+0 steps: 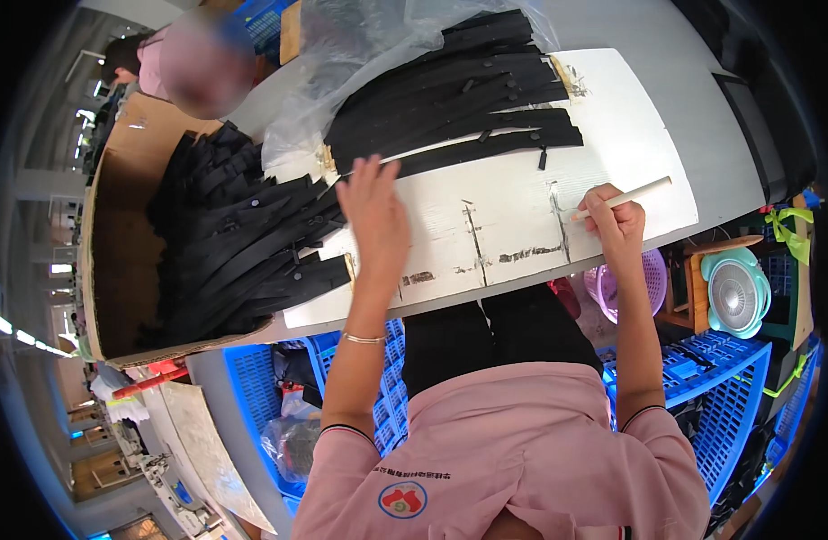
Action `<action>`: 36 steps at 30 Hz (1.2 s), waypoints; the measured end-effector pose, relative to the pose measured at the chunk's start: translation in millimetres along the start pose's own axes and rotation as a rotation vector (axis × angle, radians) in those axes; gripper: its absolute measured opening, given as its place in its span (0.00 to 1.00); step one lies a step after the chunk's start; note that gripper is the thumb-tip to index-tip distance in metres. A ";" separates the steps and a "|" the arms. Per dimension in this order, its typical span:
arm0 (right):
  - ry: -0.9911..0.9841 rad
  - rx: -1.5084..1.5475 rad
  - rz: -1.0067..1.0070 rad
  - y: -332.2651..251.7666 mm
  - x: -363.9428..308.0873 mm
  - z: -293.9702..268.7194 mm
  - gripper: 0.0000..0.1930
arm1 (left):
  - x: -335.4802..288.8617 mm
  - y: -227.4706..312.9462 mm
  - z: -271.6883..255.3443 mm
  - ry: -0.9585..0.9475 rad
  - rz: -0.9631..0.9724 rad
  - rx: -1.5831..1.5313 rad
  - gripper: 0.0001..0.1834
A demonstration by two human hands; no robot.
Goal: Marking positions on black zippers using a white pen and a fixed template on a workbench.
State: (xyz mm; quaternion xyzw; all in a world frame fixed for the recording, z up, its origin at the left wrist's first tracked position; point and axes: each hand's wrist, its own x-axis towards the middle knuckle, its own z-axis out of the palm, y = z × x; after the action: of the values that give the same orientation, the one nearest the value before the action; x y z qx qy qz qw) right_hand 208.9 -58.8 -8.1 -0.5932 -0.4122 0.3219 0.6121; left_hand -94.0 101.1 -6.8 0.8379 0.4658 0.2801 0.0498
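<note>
You count two hands, your left hand (375,220) and your right hand (619,225); on the one table (718,162) before you lie one white board (634,117), one pale pen (646,192), one cardboard box (130,144) and one clear plastic wrap (342,76); the black strips (441,103) form two groups, too overlapped for you to number singly; beyond these you have one bracelet (364,339), one pink basket (653,281), one turquoise fan (738,293) and several blue crates (733,391).
</note>
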 end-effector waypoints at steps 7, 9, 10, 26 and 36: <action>0.004 0.056 -0.042 0.8 3.0 6.3 0.10 | -11.7 -85.6 -49.0 0.144 -0.128 0.224 0.08; -0.025 0.016 -0.024 1.4 2.9 4.5 0.10 | -5.5 -55.6 -56.6 0.090 -0.090 0.081 0.08; -0.016 0.009 -0.071 10.0 3.0 1.2 0.10 | -2.1 -29.3 -55.8 0.035 -0.113 -0.056 0.08; 0.083 -0.874 -0.680 11.9 -45.8 15.9 0.25 | -17.0 125.8 14.0 -0.248 0.100 -0.427 0.10; 0.158 -0.975 -0.646 25.2 -41.2 -14.2 0.24 | -78.2 67.4 -19.8 0.003 0.078 -0.043 0.14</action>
State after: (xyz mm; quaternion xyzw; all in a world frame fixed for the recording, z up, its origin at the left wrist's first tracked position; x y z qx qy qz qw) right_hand 205.2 -99.5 -37.5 -0.6728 -0.6253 -0.1526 0.3646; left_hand -85.5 -3.5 -0.1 0.8537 0.4267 0.2932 0.0558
